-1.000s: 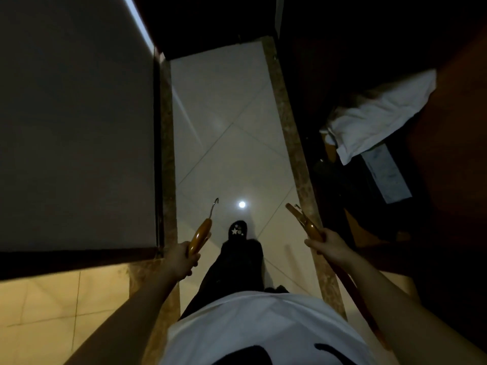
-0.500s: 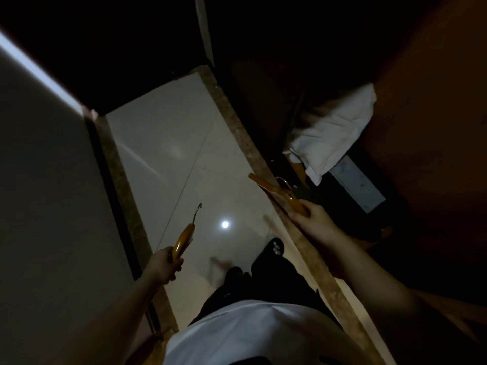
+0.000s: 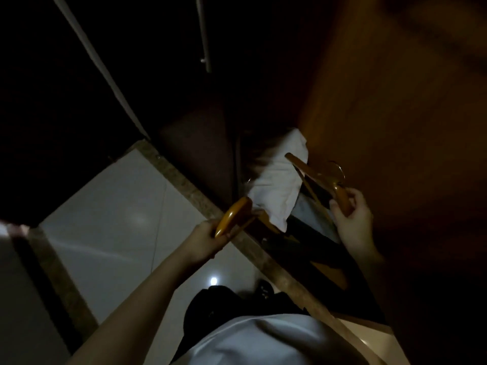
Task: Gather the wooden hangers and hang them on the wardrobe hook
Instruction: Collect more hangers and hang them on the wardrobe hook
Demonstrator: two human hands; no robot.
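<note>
My left hand (image 3: 208,238) grips one wooden hanger (image 3: 233,216) by its rounded end, at the edge of the open wardrobe. My right hand (image 3: 351,217) holds a second wooden hanger (image 3: 307,168) near its neck, inside the wardrobe opening. That hanger's metal hook (image 3: 338,168) curves up beside the brown wardrobe door (image 3: 395,127). The scene is dim. No wardrobe hook or rail can be made out in the dark interior.
A white folded cloth (image 3: 279,185) lies on the dark wardrobe floor between my hands. A stone threshold strip (image 3: 200,198) separates the wardrobe from pale glossy floor tiles (image 3: 118,219). My dark trousers and shoe (image 3: 264,288) are below.
I have turned right toward the wardrobe. Both hands moved forward and right with their hangers, the right one now inside the opening by the door.
</note>
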